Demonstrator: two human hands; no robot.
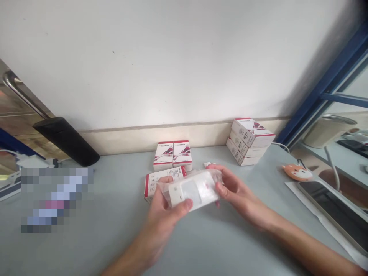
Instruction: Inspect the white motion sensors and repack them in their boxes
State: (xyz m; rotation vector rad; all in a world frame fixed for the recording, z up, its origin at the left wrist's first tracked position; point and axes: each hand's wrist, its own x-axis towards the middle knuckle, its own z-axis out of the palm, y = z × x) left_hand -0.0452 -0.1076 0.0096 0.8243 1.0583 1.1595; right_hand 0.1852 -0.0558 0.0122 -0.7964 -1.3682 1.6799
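A white motion sensor (190,191) with a pale rectangular window is inside a clear plastic bag (217,176), held above the desk between both hands. My left hand (168,211) grips its left end, the thumb pressed on the front face. At the other end, my right hand (234,189) pinches the bag and the sensor's edge between thumb and fingers. Just behind the left hand lies a white and red box (151,183), partly covered by the sensor and hand. A small white item (209,164) shows behind the right fingertips; its kind is unclear.
Two printed boxes (173,153) stand side by side near the wall, and three more form a stack (250,142) at right. A phone (336,211) lies on white paper beside an orange animal-face item (297,171). A black-covered bar (66,140) leans at left; a blurred patch (57,199) hides something.
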